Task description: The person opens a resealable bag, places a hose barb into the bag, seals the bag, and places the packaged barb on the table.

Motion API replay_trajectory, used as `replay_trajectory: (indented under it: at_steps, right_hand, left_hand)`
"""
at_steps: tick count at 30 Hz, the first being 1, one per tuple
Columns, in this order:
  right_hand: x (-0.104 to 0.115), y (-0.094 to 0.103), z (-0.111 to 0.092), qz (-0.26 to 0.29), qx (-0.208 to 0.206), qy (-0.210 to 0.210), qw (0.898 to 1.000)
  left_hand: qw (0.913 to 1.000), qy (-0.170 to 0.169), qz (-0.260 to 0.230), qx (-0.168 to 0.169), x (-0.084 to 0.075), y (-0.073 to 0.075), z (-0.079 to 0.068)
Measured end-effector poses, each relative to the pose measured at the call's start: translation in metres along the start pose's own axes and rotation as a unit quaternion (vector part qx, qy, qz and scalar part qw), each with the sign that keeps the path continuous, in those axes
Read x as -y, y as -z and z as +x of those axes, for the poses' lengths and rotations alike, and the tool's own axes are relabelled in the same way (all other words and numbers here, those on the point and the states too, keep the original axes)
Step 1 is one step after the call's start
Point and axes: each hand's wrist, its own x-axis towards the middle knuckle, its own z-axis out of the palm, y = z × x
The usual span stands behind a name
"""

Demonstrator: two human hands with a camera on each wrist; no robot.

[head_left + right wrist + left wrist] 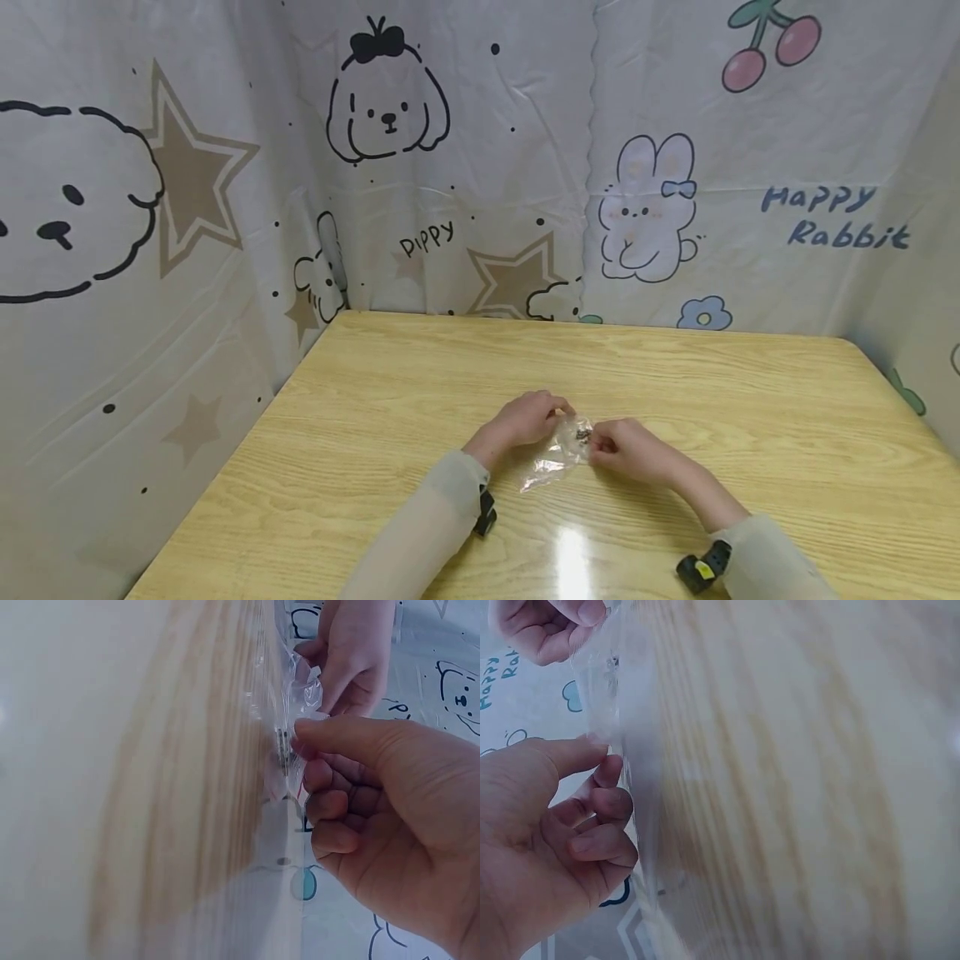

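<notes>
A clear plastic bag [551, 463] lies on the table between my two hands, with a few small dark metallic pieces [583, 435] inside it, too small to name. My left hand [531, 417] pinches the bag's far edge between thumb and forefinger, seen also in the left wrist view [562, 817]. On the other side, my right hand [632, 450] pinches the bag beside the small pieces. In the right wrist view the thumb and forefinger of that hand [390, 795] meet on the plastic, the other fingers curled in.
The light wood-grain table [420, 367] stretches around both hands, with a bright light reflection near its front. A cartoon-printed curtain [480, 192] hangs behind it and along the left side. Both wrists wear small black cameras [703, 567].
</notes>
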Motion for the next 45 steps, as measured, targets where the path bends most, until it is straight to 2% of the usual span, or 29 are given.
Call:
replay_trajectory:
  at_steps: [8, 16, 20, 23, 27, 31, 35, 41, 45]
  right_hand:
    - [-0.006, 0.005, -0.006, -0.014, -0.038, 0.002, 0.999]
    - [-0.008, 0.009, -0.008, -0.019, -0.071, 0.014, 0.997]
    - [-0.01, 0.008, -0.008, -0.018, -0.103, 0.024, 0.994]
    - [-0.009, 0.007, -0.008, -0.019, -0.142, 0.038, 0.989]
    - [-0.007, 0.007, -0.009, -0.027, -0.192, 0.055, 0.979]
    - [-0.007, 0.008, -0.01, -0.044, -0.232, 0.078, 0.969]
    - [-0.008, 0.011, -0.011, -0.053, -0.257, 0.086, 0.961]
    - [-0.008, 0.017, -0.017, -0.019, -0.256, 0.066, 0.964]
    - [-0.004, 0.022, -0.021, 0.04, -0.247, 0.036, 0.967]
  left_hand:
    - [0.9996, 0.01, -0.014, -0.024, 0.002, 0.001, -0.004]
    - [0.998, -0.015, -0.03, -0.052, 0.003, 0.002, -0.006]
    - [0.9968, -0.016, -0.043, -0.066, 0.002, 0.004, -0.009]
    - [0.9933, -0.007, -0.08, -0.083, 0.003, 0.004, -0.01]
    - [0.9828, -0.005, -0.151, -0.106, 0.006, 0.003, -0.011]
    - [0.9718, -0.013, -0.198, -0.128, 0.009, 0.005, -0.014]
    - [0.9621, -0.01, -0.241, -0.127, 0.014, 0.008, -0.019]
    - [0.9479, -0.024, -0.3, -0.106, 0.02, 0.015, -0.029]
    - [0.9287, -0.052, -0.353, -0.1, 0.02, 0.019, -0.034]
